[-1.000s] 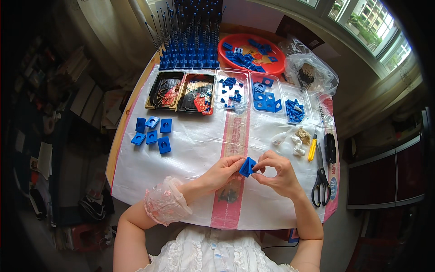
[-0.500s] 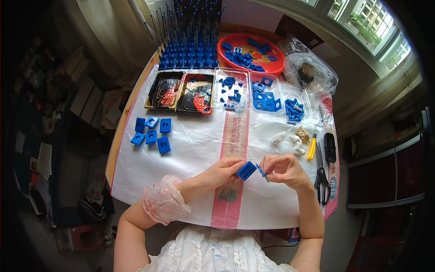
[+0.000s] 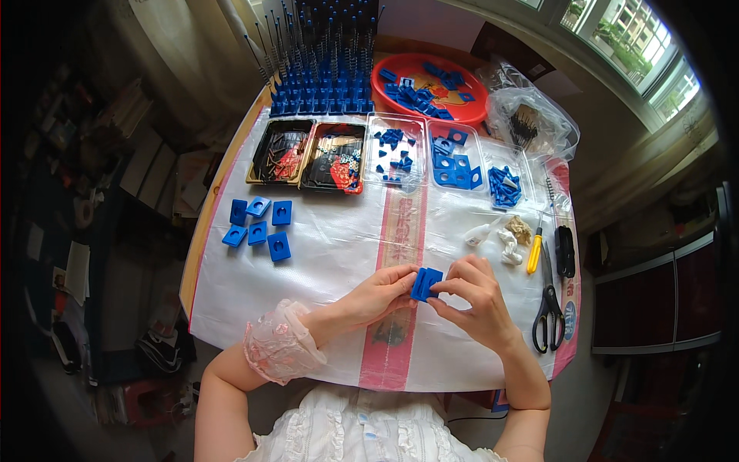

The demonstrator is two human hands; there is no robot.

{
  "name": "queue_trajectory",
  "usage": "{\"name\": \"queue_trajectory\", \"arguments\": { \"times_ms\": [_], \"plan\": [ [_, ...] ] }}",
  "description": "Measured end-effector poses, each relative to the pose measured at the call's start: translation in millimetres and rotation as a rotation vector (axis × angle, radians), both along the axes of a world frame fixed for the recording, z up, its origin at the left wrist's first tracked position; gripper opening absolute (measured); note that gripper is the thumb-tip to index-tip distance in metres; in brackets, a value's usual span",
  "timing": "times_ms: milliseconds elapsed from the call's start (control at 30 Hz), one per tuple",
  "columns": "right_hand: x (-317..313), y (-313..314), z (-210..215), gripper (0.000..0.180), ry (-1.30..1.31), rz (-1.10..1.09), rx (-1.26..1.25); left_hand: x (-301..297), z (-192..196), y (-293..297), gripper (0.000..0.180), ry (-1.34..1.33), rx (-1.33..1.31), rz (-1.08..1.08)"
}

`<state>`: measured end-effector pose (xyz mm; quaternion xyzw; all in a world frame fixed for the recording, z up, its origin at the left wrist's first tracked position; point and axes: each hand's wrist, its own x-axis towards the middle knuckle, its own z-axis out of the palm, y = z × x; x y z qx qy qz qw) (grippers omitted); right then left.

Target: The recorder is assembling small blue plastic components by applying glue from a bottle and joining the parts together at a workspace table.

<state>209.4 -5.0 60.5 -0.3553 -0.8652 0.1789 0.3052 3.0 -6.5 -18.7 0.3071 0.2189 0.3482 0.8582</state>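
My left hand (image 3: 379, 292) pinches a blue plastic block (image 3: 418, 285) by its left side, above the middle of the table. Against the block's right face lies a thin blue plate (image 3: 433, 277), tilted, with the thumb and fingers of my right hand (image 3: 471, 296) closed on its edge. My fingers partly cover both pieces, and I cannot tell whether the plate is seated in the block. To the left on the white sheet, several loose blue blocks (image 3: 257, 233) with round holes lie in a cluster.
Beyond my hands stand black trays (image 3: 304, 187) of small metal parts and clear trays (image 3: 425, 181) of blue pieces. A red basin (image 3: 481, 115) and a rack of springs and rods (image 3: 319, 92) stand behind. Scissors (image 3: 548, 308) and a yellow-handled screwdriver (image 3: 534, 254) lie right.
My right hand has moved left, bringing the blue plate up against the block. The block has turned slightly in my left hand.
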Motion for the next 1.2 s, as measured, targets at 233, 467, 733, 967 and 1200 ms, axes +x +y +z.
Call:
{"name": "queue_trajectory", "arguments": {
  "times_ms": [233, 467, 733, 967, 1200],
  "plan": [
    [-2, -2, 1, 0.020, -0.079, 0.011, 0.064, 2, 6, -3, 0.028, 0.034, -0.013, 0.034],
    [-2, -2, 3, 0.019, -0.109, 0.022, 0.089, 2, 1, -2, 0.033, 0.063, 0.008, 0.024],
    [-3, -1, 3, 0.018, -0.114, 0.022, 0.090, 3, 3, -3, 0.032, 0.103, 0.003, 0.031],
    [-3, -2, 3, 0.018, -0.111, 0.022, 0.094, 5, 7, -4, 0.030, 0.112, 0.012, 0.038],
    [0, -4, 10, 0.020, -0.117, 0.006, 0.096, -1, 9, -4, 0.032, 0.063, -0.086, 0.030]
  ]
}}
